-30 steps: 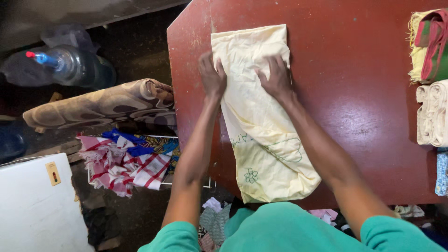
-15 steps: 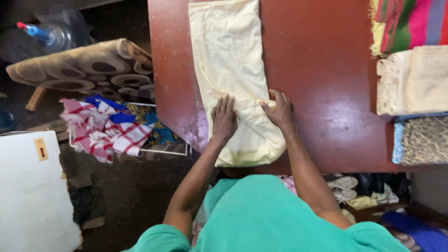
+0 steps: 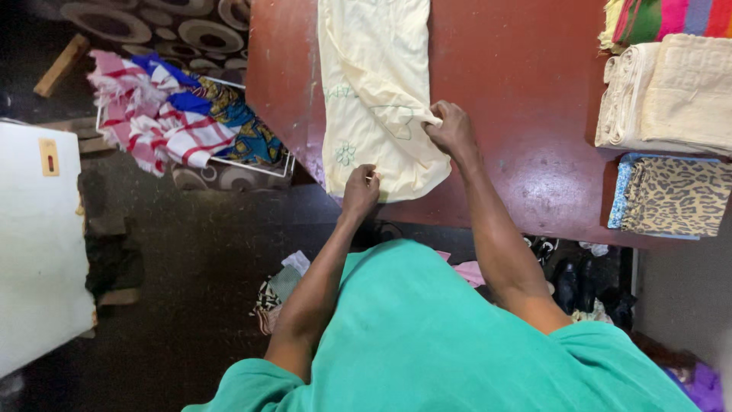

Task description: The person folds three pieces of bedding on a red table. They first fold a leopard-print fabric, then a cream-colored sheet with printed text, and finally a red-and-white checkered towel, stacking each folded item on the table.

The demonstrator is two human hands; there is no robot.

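Cream cloth [image 3: 374, 91], one long folded piece with green embroidery, lay down the dark red tabletop [image 3: 526, 114], its near end at the edge by me. Half a second before, both my palms had pressed flat on that end; now they had lifted and closed to pinches, so I judged the smoothing done and the end about to be turned. My left hand [image 3: 360, 191] nipped the near hem; my right hand [image 3: 451, 130] gripped the right edge, bunching it. At the right sat three folded stacks: one striped [image 3: 671, 17], one cream towels [image 3: 671, 91], one leopard-print [image 3: 671, 194]. One wire basket [image 3: 191, 126] of clothes stood on the floor.
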